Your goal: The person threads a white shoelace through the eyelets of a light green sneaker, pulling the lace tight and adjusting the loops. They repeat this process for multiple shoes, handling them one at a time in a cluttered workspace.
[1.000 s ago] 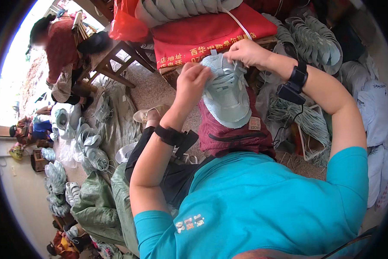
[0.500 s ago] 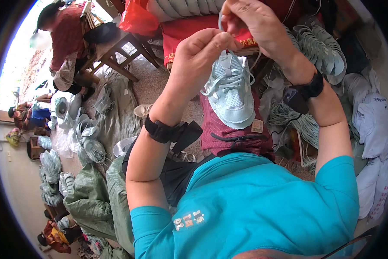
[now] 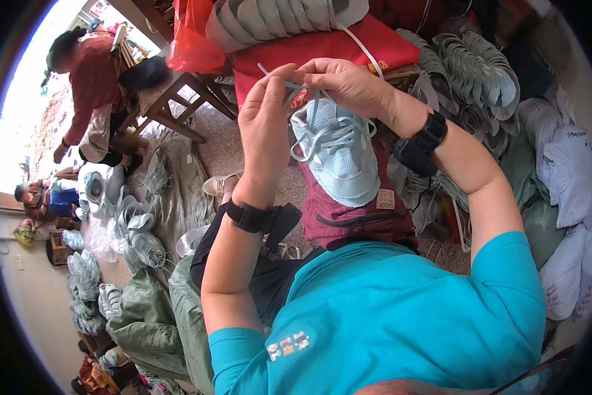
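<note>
A pale mint-blue shoe upper (image 3: 344, 172) rests on a maroon cloth (image 3: 322, 210) over my lap, its toe toward me. A thin pale shoelace (image 3: 315, 104) rises from its top eyelets to my fingers. My left hand (image 3: 264, 122) pinches the lace above and left of the upper, and a short tip sticks up past the fingers. Close beside it, my right hand (image 3: 352, 85) is closed on the lace too, the fingertips of both hands nearly meeting. Lacing crosses the upper's tongue, with a loose loop at its left side. Exactly how the lace runs between my fingers is partly hidden.
Stacked grey-white shoe pieces (image 3: 263, 26) lie on a red cloth (image 3: 401, 49) ahead. More nested pieces (image 3: 480, 69) and white sacks (image 3: 566, 178) stand right. Leftward are a wooden stool (image 3: 171, 99), green sacks (image 3: 144, 309), bundled uppers (image 3: 134, 224) and a seated person (image 3: 98, 79).
My right hand has come down and left toward my left hand, which has moved slightly left and lower. The lace between them now shows as a short end with crossing strands.
</note>
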A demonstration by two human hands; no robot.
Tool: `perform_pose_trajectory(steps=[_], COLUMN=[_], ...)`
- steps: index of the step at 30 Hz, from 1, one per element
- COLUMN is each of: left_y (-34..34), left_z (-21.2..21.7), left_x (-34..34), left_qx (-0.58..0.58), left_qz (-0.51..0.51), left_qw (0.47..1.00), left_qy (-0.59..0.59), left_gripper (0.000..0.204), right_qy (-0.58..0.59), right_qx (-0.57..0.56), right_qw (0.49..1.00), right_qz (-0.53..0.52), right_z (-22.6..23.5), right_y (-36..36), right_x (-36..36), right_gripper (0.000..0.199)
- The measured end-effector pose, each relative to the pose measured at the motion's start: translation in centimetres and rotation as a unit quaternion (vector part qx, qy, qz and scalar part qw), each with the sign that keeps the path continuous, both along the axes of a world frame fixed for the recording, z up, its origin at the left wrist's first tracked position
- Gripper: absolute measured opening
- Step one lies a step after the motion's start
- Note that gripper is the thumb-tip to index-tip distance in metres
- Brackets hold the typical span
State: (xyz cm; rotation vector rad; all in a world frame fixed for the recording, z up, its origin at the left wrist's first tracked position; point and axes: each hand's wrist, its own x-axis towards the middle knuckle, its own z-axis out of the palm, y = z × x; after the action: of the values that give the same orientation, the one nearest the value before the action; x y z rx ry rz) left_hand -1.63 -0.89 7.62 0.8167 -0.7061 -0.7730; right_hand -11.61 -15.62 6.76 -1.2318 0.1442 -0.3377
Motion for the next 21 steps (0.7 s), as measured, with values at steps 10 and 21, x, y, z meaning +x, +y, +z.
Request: perform_pose_trajectory(steps=[10,21], left_y=[2.1,4.0], left_z=[-5.4,-8.7], left_x=[5.1,3.7], left_qx=[0.084,0.255], left_qz=[0.102,0.074], left_qw=[0.990,0.905], left_qy=[0.051,-0.333], left_gripper=[0.021,0.011], right_qy=[0.048,0.154], right_qx=[0.076,-0.243], right_qw=[0.985,0.954], right_qz=[-0.150,-0.091], right_z=[-1.4,-4.3], right_y=[-4.0,-3.6], right_x=[-6.1,-10.2], right_gripper=[0.020,0.021])
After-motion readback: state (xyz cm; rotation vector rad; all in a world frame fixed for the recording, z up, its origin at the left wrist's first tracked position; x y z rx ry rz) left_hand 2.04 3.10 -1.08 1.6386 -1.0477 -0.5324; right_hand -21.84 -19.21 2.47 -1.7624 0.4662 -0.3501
